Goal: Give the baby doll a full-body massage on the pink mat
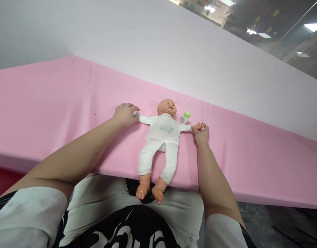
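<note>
A baby doll (165, 129) with a white cloth body lies on its back, arms stretched out to both sides and feet hanging past the near edge. My left hand (126, 114) is closed over the end of the doll's arm on the left, hiding the doll's hand there. With my right hand (201, 135) I hold the doll's other arm at the wrist; its small plastic hand (199, 126) pokes out above my fingers. Beside the doll's head lies a small bottle (185, 118) with a light green cap, touched by neither of my hands.
A pink cloth (251, 155) covers the long table under the doll. Behind it rises a white wall (137, 44), with a glass pane (264, 31) above at the right. My lap is right against the table's near edge.
</note>
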{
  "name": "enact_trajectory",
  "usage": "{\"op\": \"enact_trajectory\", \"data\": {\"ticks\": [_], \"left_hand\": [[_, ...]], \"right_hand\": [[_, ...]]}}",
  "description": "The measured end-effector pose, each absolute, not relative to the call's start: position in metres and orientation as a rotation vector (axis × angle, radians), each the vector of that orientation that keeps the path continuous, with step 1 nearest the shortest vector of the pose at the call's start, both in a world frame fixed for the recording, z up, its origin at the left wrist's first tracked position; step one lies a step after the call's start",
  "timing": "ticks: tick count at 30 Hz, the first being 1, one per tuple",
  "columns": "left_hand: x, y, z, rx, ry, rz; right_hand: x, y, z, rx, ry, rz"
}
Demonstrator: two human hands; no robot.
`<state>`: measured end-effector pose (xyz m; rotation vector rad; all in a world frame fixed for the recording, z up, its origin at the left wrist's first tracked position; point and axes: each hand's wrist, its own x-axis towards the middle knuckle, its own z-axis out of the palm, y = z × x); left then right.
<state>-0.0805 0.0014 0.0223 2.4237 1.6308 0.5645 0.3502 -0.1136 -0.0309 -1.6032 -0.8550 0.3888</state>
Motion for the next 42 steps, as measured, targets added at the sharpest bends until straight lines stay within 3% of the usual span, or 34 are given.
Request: {"op": "enact_trajectory", "data": {"ticks": [9, 14, 20, 24, 29, 36, 42], "left_hand": [[-0.025, -0.061, -0.006, 2.871, 0.618, 0.96], [-0.028, -0.084, -0.005, 2.918, 0.099, 0.968], [-0.021, -0.118, 0.009, 2.867, -0.336, 0.999], [-0.018, -0.12, 0.017, 2.712, -0.261, 1.187], [-0.026, -0.098, 0.018, 2.557, 0.258, 1.362], [-0.025, -0.058, 0.005, 2.588, 0.558, 1.0], [-0.027, -0.063, 0.007, 2.635, 0.532, 1.085]], "right_hand": [[0.355, -0.114, -0.034, -1.614, -0.843, 0.345], [0.349, -0.116, -0.03, -1.579, -0.805, 0.434], [0.325, -0.124, -0.011, -1.495, -0.931, 0.248], [0.291, -0.131, 0.007, -1.4, -1.028, 0.213], [0.254, -0.135, 0.013, -1.465, -1.278, 0.091], [0.24, -0.13, 0.008, -1.477, -1.91, -0.098], [0.244, -0.13, 0.01, -1.521, -1.747, 0.012]]}}
